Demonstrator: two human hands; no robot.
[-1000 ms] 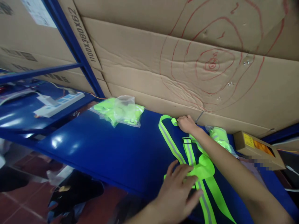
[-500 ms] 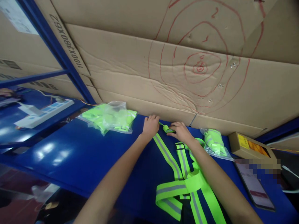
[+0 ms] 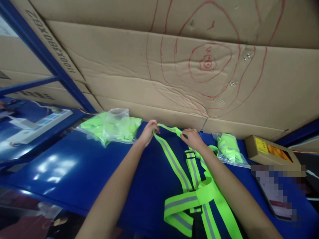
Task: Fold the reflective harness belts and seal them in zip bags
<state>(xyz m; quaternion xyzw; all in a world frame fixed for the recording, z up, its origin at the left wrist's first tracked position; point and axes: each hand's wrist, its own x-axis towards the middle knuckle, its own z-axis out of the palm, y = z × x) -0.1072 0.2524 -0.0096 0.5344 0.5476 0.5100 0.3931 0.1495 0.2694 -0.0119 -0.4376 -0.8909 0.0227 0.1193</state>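
Observation:
A neon green reflective strap vest [image 3: 185,186] with grey stripes lies on the blue table [image 3: 99,172]. Its top loop is stretched between my two hands at the far edge, near the cardboard wall. My left hand [image 3: 149,131] pinches the left end of the loop. My right hand [image 3: 191,138] pinches the strap a little to the right. Both forearms reach across the table over the vest's lower straps.
A clear bag of green vests [image 3: 111,126] lies left of my hands, a smaller bag [image 3: 228,149] to the right. A cardboard box [image 3: 271,154] and a phone [image 3: 276,196] sit at the right. A white power strip [image 3: 37,124] rests on the left table.
My left hand went from the vest's near straps to the far loop. Both hands have since pulled the curled strap end apart into a taut line.

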